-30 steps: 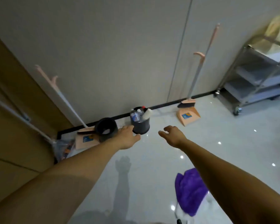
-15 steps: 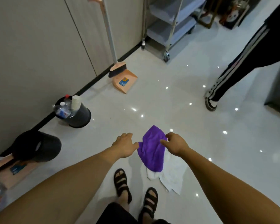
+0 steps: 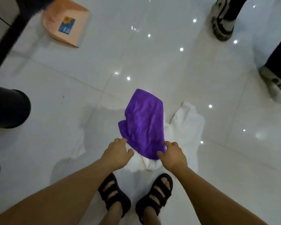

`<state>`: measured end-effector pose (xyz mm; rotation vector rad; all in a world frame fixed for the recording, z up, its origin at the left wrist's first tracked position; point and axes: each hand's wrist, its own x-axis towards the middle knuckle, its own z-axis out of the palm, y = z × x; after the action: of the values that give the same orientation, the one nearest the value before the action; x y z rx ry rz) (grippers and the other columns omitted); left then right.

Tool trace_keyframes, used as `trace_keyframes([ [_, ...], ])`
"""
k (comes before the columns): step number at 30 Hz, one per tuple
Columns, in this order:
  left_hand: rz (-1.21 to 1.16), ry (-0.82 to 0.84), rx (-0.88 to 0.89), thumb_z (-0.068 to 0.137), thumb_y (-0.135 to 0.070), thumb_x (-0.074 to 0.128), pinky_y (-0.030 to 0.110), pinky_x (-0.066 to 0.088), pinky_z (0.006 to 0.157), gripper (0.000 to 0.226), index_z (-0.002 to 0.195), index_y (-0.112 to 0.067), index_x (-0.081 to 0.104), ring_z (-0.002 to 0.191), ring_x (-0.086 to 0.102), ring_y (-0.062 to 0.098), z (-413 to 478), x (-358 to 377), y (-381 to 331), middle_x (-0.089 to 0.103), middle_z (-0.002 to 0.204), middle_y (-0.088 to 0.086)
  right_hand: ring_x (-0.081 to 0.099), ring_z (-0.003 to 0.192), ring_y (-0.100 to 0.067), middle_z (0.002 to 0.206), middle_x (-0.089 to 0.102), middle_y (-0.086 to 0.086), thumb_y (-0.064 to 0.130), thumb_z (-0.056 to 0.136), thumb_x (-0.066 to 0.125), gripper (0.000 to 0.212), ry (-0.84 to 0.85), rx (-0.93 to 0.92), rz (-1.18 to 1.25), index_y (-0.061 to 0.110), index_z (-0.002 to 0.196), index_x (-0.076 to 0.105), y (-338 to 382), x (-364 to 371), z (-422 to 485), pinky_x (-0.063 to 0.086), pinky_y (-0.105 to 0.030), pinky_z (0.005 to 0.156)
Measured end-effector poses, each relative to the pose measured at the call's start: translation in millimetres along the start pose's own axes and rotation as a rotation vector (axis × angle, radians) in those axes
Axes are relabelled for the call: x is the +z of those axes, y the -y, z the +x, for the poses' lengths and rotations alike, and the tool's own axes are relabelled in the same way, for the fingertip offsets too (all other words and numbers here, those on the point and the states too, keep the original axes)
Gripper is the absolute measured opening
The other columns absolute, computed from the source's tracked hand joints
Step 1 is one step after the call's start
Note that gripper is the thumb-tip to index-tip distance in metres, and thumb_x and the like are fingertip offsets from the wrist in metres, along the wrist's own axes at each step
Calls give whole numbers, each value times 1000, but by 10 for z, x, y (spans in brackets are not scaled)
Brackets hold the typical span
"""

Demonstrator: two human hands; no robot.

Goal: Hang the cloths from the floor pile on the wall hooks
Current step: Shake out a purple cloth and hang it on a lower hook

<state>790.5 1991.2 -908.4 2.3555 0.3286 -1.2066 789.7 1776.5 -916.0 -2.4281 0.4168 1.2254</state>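
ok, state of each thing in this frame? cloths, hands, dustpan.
White fabric cloth: spread on the floor, underneath.
Purple microfibre cloth: crumpled, lying on the white cloth, unlifted.
Left hand: fingers relaxed, at purple cloth's near edge.
Right hand: at that edge, grip unclear.
Peach plastic dustpan: flat on floor.

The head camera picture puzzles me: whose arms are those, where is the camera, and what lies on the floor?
No machine here: a person wears the camera on the head, so it looks down along their own arms. The left hand and right hand reach to the near edge of a purple cloth, which lies on a white cloth on the shiny floor. Neither hand plainly grips anything yet. Below are the wearer's black sandals; a peach dustpan lies top left, another person's shoes top right.
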Motion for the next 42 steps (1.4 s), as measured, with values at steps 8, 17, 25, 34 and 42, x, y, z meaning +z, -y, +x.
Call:
trace_keyframes([
  [8,-147,-72,93,94,-32,52,21,35,82,29,117,-15,56,95,49,10,991,937,309,55,116,4,55,100,-27,119,51,-9,34,91,59,47,-40,60,-44,14,128,40,-650,1017,1241,45,-36,75],
  [17,-128,-41,105,90,-34,56,37,47,92,39,125,-18,49,107,54,22,739,618,-6,51,123,5,60,76,-25,95,58,-5,29,91,52,15,-247,-10,241,17,99,49,-325,677,837,51,-40,71],
  [25,18,-157,361,82,-27,67,38,42,101,80,148,-38,23,132,38,19,-430,-1013,-845,26,152,-3,63,86,-17,94,66,2,-5,81,53,37,-162,-431,602,29,91,63,754,-995,-609,53,-20,72],
  [34,-430,-305,377,66,-29,69,25,50,61,14,79,-23,67,73,66,15,-2517,-2793,-1185,70,75,-3,66,79,-6,84,70,12,40,82,66,13,-252,-492,473,31,92,64,1637,-2482,-2403,55,-29,73],
  [42,-690,-352,405,66,-30,72,36,55,81,61,120,-45,47,97,64,17,-4124,-3382,-983,62,111,-7,71,83,-24,87,73,-6,5,77,59,17,-105,-668,1002,14,91,61,2638,-3057,-3740,53,-38,77],
])
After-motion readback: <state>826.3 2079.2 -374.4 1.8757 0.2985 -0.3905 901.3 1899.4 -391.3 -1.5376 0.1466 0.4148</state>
